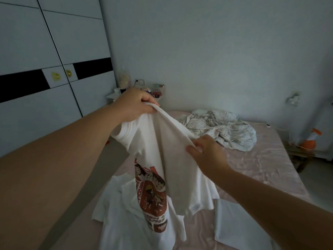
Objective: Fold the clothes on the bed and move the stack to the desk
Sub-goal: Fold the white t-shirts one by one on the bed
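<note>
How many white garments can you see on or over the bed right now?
3: a printed T-shirt held up by both hands, an unfolded white top lying beneath it, and a folded white piece at its right. Others may be hidden.

Place was home bedroom. Bed (261, 159) with pink sheet filled right half, crumpled patterned duvet (221, 129) bunched near its head. Tall wardrobe (36, 51) stood at left: pale sliding doors, black band, two brass pulls (62, 74). Small nightstand (115, 96) sat in corner between wardrobe and bed, cluttered with small items, wall socket (140, 82) above it. White clothes (126, 204) lay loose on sheet. Plain pale walls, dim light.
</note>
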